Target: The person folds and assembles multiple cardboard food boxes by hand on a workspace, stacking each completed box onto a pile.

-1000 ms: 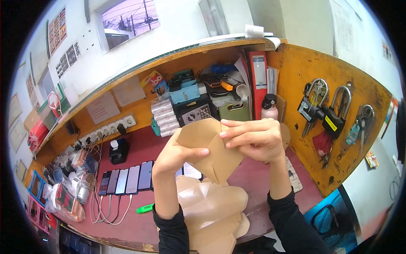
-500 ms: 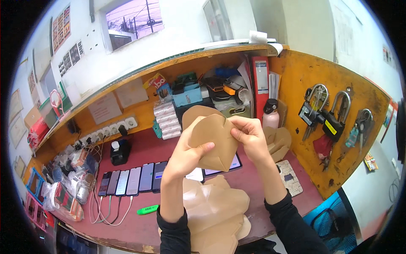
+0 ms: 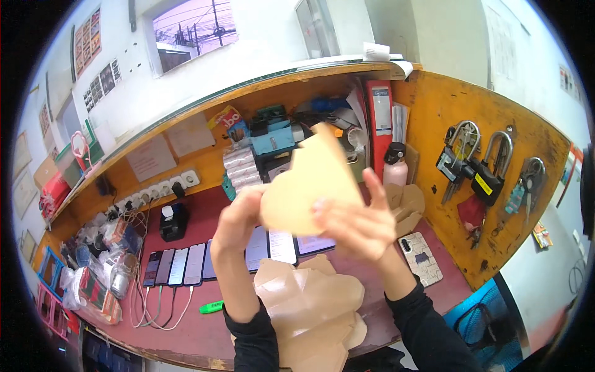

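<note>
Forearms [image 3: 239,285] raised, left hand [image 3: 237,216] curled, right hand [image 3: 365,228] blurred, its fingers [image 3: 339,217] extended and thumb [image 3: 375,188] up.

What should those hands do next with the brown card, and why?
Maybe the right hand should close its thumb onto the brown card for steadiness: the left hand holds the card's left side, but the right fingers lie over its front, thumb out.

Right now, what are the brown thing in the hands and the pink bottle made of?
Brown thing: probably matte cardboard; it's plain brown and stiff-looking, though blurred.
Pink bottle: painted metal or plastic, perhaps; its smooth, even pink can't settle which.
</note>
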Demonstrator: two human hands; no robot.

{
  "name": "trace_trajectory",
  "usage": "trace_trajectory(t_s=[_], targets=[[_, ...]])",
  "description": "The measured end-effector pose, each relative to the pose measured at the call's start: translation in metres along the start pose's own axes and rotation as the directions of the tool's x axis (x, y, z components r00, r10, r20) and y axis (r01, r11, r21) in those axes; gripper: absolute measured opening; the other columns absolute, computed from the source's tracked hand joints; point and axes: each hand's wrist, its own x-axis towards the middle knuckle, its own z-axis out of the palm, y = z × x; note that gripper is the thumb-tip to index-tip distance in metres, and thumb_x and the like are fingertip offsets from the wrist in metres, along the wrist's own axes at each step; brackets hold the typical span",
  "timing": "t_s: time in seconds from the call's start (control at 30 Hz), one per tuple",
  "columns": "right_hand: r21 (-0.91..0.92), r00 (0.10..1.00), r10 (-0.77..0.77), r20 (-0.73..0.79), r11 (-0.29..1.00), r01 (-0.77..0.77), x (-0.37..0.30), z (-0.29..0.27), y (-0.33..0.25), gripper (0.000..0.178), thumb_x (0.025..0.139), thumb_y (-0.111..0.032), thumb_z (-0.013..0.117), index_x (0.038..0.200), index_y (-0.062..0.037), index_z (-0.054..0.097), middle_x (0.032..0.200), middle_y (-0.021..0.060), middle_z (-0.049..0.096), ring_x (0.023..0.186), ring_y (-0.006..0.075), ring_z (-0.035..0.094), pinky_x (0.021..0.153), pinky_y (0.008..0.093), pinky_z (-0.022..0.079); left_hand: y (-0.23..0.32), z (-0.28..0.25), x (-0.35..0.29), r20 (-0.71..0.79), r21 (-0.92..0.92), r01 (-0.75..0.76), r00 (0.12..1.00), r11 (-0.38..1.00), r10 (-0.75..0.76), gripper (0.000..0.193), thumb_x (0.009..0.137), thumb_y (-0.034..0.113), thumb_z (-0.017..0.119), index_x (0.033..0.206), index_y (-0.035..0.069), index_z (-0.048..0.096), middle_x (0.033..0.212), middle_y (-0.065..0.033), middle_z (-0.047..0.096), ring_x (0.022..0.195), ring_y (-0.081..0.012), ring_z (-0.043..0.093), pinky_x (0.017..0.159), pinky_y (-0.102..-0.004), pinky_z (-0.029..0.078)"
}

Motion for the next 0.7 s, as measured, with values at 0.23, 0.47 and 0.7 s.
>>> trace_trajectory(t_s=[0.23, 0.47, 0.7], targets=[[0.357, 0.844, 0.435, 0.314, 0.769, -0.529, 0.007, -0.004, 0.029, 0.057, 0.087, -0.042, 0.047, 0.130, -0.0051, 0.041, 0.135, 0.0152, 0.041, 0.131, 0.0298, 0.028, 0.107, 0.0427, 0.017, 0.002, 0.032, 0.013, 0.009, 0.433, -0.125, 0.991, 0.893, 0.134, 0.063, 0.073, -0.008, 0.058, 0.132, -0.002, 0.038, 0.127, -0.0086, 0.048, 0.118, -0.0158, 0.042, 0.099, -0.0281, 0.032], [0.511, 0.585, 0.602, 0.544, 0.316, -0.799, -0.001, -0.004, 0.026, 0.035, 0.083, -0.012, 0.061, 0.114, 0.0027, 0.054, 0.103, 0.0119, 0.061, 0.097, 0.0154, 0.056, 0.086, 0.0278, 0.042, -0.008, 0.039, 0.017, 0.100, 0.523, -0.139, 0.990, 0.841, 0.101, 0.060, 0.071, -0.014, 0.053, 0.128, -0.001, 0.042, 0.123, -0.0094, 0.053, 0.115, -0.0169, 0.047, 0.097, -0.0295, 0.034], [0.454, 0.840, 0.538, 0.077, 0.731, -0.510, -0.010, -0.004, 0.046, 0.009, 0.076, -0.002, 0.056, 0.077, -0.0051, 0.065, 0.082, 0.0030, 0.064, 0.090, 0.0183, 0.056, 0.094, 0.0378, 0.034, -0.022, 0.036, 0.036, -0.297, 0.378, -0.167, 0.910, 0.910, 0.290, 0.034, 0.085, 0.015, 0.059, 0.101, 0.009, 0.030, 0.096, -0.0190, 0.058, 0.091, -0.0181, 0.060, 0.078, -0.0277, 0.049]])
